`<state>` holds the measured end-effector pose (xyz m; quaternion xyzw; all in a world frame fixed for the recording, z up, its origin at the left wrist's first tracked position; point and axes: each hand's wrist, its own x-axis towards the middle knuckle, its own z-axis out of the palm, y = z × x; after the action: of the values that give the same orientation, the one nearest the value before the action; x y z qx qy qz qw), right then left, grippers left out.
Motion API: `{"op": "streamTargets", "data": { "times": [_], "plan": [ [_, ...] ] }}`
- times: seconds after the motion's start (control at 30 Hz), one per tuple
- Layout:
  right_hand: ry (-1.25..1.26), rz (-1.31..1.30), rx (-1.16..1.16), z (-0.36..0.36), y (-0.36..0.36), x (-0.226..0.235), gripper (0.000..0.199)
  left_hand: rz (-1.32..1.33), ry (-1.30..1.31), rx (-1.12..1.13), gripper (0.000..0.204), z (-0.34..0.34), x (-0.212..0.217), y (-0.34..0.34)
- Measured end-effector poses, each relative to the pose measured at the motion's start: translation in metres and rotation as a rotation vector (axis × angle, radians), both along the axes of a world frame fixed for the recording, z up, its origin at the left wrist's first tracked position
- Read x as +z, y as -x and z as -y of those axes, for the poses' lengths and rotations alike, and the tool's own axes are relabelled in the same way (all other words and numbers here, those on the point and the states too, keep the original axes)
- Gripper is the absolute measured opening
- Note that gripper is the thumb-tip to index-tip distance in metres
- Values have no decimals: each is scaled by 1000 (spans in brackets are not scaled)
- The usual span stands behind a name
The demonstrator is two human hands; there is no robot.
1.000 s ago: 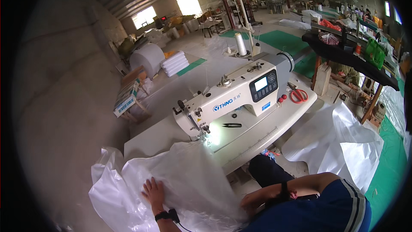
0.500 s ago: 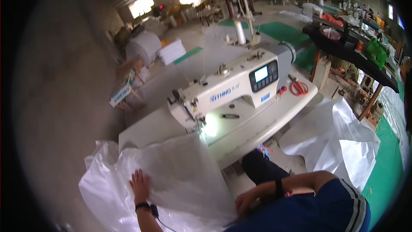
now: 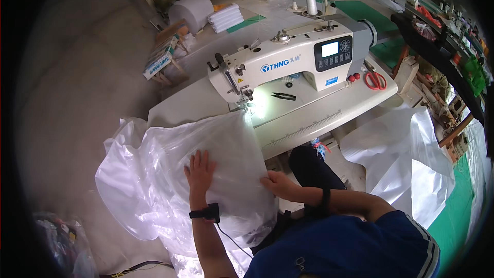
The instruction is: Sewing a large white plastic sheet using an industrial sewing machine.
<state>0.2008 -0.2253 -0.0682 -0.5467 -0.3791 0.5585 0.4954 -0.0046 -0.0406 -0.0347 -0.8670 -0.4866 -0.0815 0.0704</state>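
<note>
The clear plastic sheet [image 3: 206, 159] lay bunched over the sewing table's [image 3: 319, 118] left front corner, its far edge under the sewing machine's [image 3: 293, 62] needle. My left hand [image 3: 199, 172] pressed flat, fingers spread; my right hand [image 3: 278, 183] pinched its near edge. I judged the seam was starting; next needed steady, even feeding.

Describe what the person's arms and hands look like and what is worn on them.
Both forearms are bare, with no gloves. The left hand has a black band with a small black box at the wrist, and a thin dark cable trails from it toward the body. The right hand has a plain black band on its forearm. A dark blue short sleeve with pale stripes covers the right upper arm.
</note>
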Motion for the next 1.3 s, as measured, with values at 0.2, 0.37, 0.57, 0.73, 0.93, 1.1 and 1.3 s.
{"op": "streamTargets", "data": {
  "times": [0.2,0.37,0.57,0.73,0.93,1.1,1.3],
  "plan": [
    [105,44,-75,-18,-22,17,36,356,244,-276,32,-14,25,-55],
    [-179,507,-315,-70,-6,0,34,610,252,-454,24,-56,-5,-118],
    [-157,1242,2,-63,-19,14,51,255,81,-393,22,-42,-13,-144],
    [-125,1243,50,-49,-26,34,57,202,23,-534,22,-37,-20,-117],
    [-41,1325,171,-56,-21,43,57,105,82,-153,40,-8,-2,-39],
    [-26,1451,130,-86,-40,30,55,14,134,119,51,-34,-5,-17],
    [-72,1479,34,-116,-50,37,49,51,114,130,51,-71,2,-20]
  ]
}}
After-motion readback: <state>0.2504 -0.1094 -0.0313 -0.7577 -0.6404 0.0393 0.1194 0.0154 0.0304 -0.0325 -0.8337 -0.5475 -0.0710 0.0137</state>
